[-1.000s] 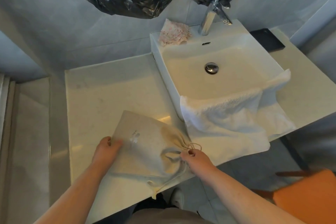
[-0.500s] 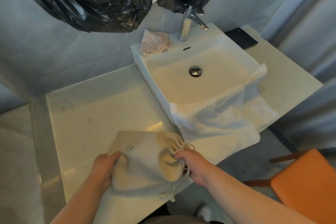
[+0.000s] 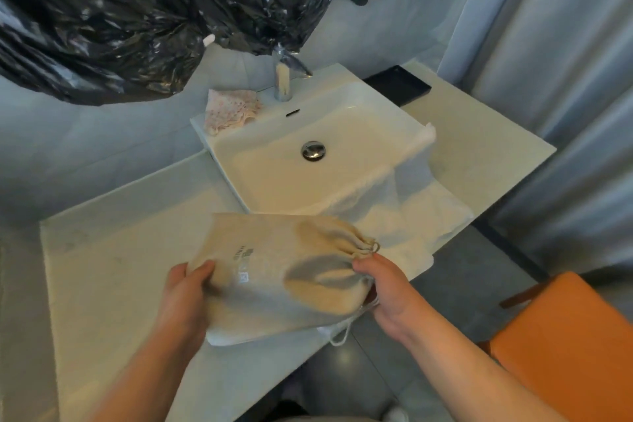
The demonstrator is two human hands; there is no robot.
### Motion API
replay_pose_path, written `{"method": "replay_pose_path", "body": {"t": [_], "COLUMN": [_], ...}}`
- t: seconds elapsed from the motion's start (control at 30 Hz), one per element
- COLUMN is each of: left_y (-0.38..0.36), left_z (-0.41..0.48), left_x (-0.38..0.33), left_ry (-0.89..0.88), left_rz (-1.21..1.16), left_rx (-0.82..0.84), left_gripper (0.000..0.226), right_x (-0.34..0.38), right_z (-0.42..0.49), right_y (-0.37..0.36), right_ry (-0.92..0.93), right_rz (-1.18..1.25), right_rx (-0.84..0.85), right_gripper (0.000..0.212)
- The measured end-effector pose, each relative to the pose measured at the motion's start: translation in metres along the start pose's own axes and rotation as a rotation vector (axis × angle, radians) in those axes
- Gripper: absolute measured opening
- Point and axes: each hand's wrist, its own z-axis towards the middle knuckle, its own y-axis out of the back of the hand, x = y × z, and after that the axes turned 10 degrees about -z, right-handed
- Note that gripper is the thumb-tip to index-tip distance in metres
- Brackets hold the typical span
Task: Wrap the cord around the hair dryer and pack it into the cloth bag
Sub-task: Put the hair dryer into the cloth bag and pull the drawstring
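Head: bag [image 3: 274,279] between left grip [image 3: 185,298], right grip [image 3: 387,291]

One head camera looks steeply down from close above the bench [image 3: 113,277], facing the sink [image 3: 342,113] and wall.

A bathroom: white basin [image 3: 342,120] with tap [image 3: 283,79], towel [image 3: 411,216] over its rim

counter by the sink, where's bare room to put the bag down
Widest bare patch: the counter left of the sink, between the wall and the cloth bag. A smaller one is right of the sink, between the black tray and the white towel. Front middle is crowded.
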Motion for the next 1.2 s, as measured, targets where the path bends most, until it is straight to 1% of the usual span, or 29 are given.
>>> {"method": "replay_pose_path", "body": {"t": [0.13,0.23,0.4,0.5,0.6,0.73,0.87,0.93,1.0,1.07,1.13,1.2], "left_y": [-0.069,-0.118,-0.196,-0.238,-0.275,-0.324,-0.374,-0.398,-0.419,-0.441,-0.461,-0.478], "left_z": [-0.026,-0.047,-0.081,-0.097,-0.100,-0.084,-0.054,-0.039,-0.025,-0.012,0.002,0.012], "left_x": [0.006,0.013,0.022,0.022,0.021,0.018,0.016,0.015,0.013,0.006,-0.001,-0.008], "left_ry": [0.017,0.023,-0.016,-0.042,-0.058,-0.065,-0.045,-0.019,0.008,0.020,0.017,0.009], "left_rz": [-0.001,-0.024,0.013,0.060,0.089,0.111,0.067,0.040,0.019,0.009,0.031,0.028], "left_rx": [0.097,0.156,0.224,0.272,0.317,0.328,0.340,0.352,0.356,0.375,0.385,0.381], "left_gripper": [0.036,0.029,0.033,0.029,0.028,0.027,0.035,0.030,0.025,0.032,0.041,0.041], "right_x": [0.014,0.024,0.040,0.049,0.063,0.083,0.109,0.127,0.144,0.162,0.176,0.190], "right_z": [-0.004,-0.009,-0.020,-0.023,-0.018,0.004,0.041,0.062,0.081,0.101,0.121,0.136], "right_y": [0.073,0.128,0.210,0.247,0.276,0.305,0.331,0.343,0.354,0.365,0.374,0.379], "right_ry": [0.018,0.032,0.043,0.044,0.039,0.032,0.018,0.023,0.022,0.013,0.012,0.016], "right_rz": [0.086,0.144,0.202,0.210,0.233,0.275,0.260,0.236,0.227,0.224,0.223,0.227], "right_rx": [-0.079,-0.093,-0.110,-0.158,-0.185,-0.196,-0.183,-0.191,-0.195,-0.198,-0.208,-0.211], "right_gripper": [0.025,0.032,0.033,0.032,0.032,0.035,0.040,0.046,0.046,0.044,0.050,0.053]}}
